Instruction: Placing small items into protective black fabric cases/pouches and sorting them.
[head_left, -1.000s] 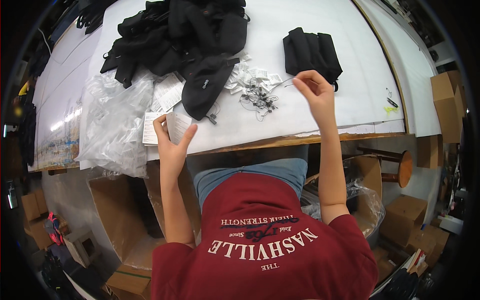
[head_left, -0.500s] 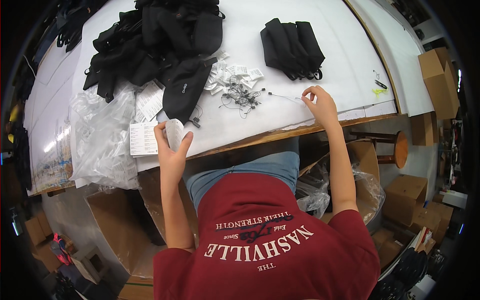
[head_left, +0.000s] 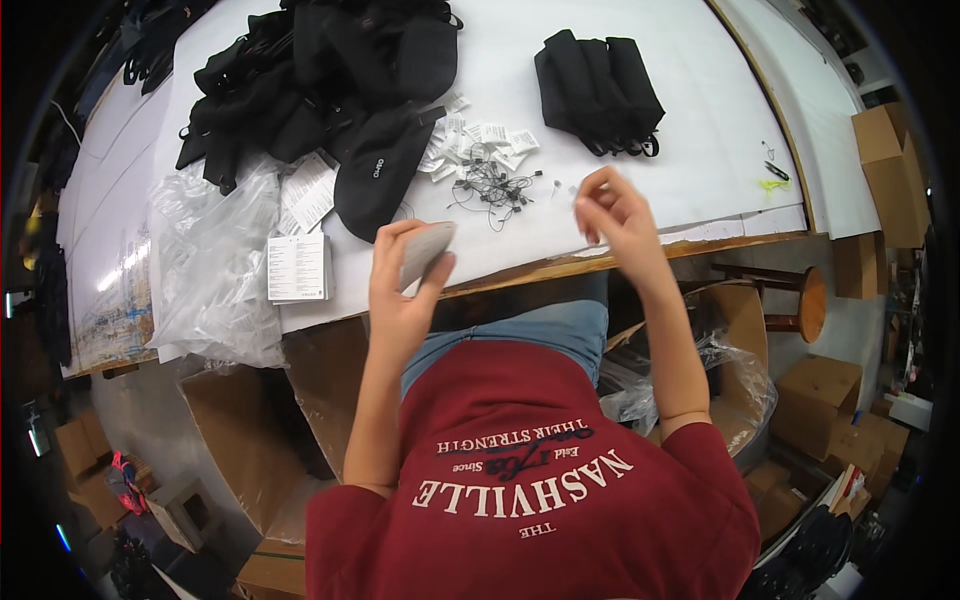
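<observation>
My left hand (head_left: 405, 275) pinches a white printed tag (head_left: 428, 248), bent and held up over the table's front edge. To the right, my right hand (head_left: 615, 210) is closed at its fingertips on a thin hang-tag string (head_left: 556, 187); its small end shows blurred beside the fingers. Between the hands, farther back, lies a tangle of black hang-tag strings (head_left: 495, 188) with small plastic ends. A black fabric pouch (head_left: 378, 180) lies flat beyond my left hand. A stack of white printed tags (head_left: 299, 268) sits left of that hand.
A heap of black pouches (head_left: 330, 75) covers the back left. Several black pouches (head_left: 598, 95) lie together at back right. Small white packets (head_left: 487, 140) are scattered between. Clear plastic bags (head_left: 215, 270) lie at left. A wooden stool (head_left: 810, 302) and cardboard boxes (head_left: 815, 390) stand right.
My left hand has lifted a tag off the stack and moved right with it. My right hand has shifted slightly left and nearer, still with the string.
</observation>
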